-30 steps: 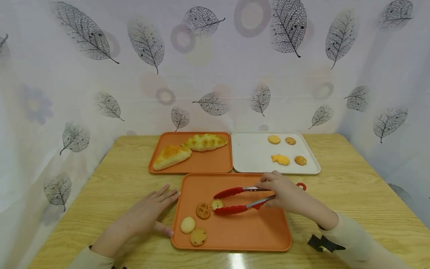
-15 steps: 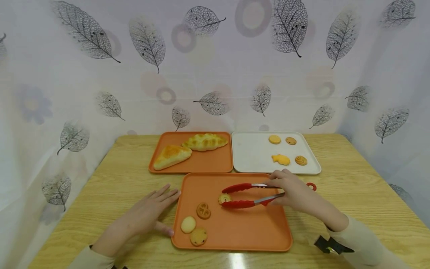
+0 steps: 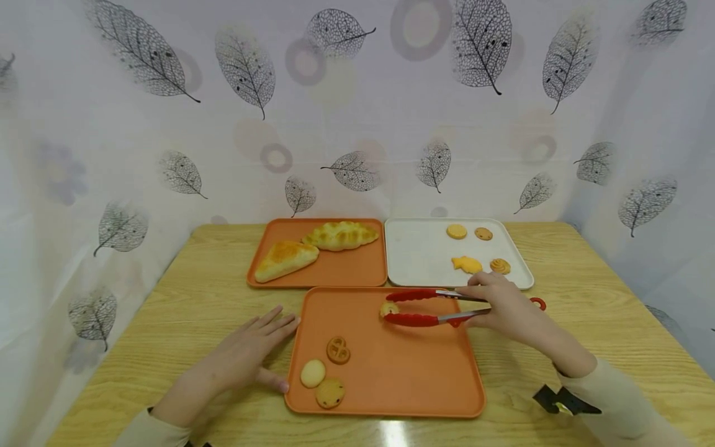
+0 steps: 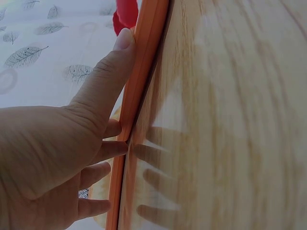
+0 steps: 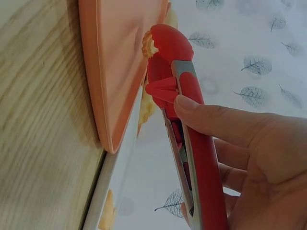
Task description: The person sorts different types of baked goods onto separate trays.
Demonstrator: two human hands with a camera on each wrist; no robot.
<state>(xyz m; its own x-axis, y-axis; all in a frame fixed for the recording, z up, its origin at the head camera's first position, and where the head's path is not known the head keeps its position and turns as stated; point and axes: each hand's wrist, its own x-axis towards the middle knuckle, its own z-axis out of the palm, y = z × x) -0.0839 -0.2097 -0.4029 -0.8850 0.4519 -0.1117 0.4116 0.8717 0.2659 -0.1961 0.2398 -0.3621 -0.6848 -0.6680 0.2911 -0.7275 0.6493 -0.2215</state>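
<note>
Left hand (image 3: 240,360) lies flat on the bench (image 3: 184,310), fingers straight, grip released, thumb pressed along the left rim of the near orange tray (image 3: 424,379). On that tray, near its left corner — a pale round biscuit (image 3: 312,373), a chip cookie (image 3: 330,393) and a lattice biscuit (image 3: 337,350). Behind: an orange tray (image 3: 346,270) with two pastries and, beside it, a white tray (image 3: 419,257) with four small biscuits. Right hand (image 3: 503,307) clenches the red tongs (image 3: 430,307) — their tips pinch a small flower-shaped biscuit (image 3: 388,308) above the near tray's far edge.
</note>
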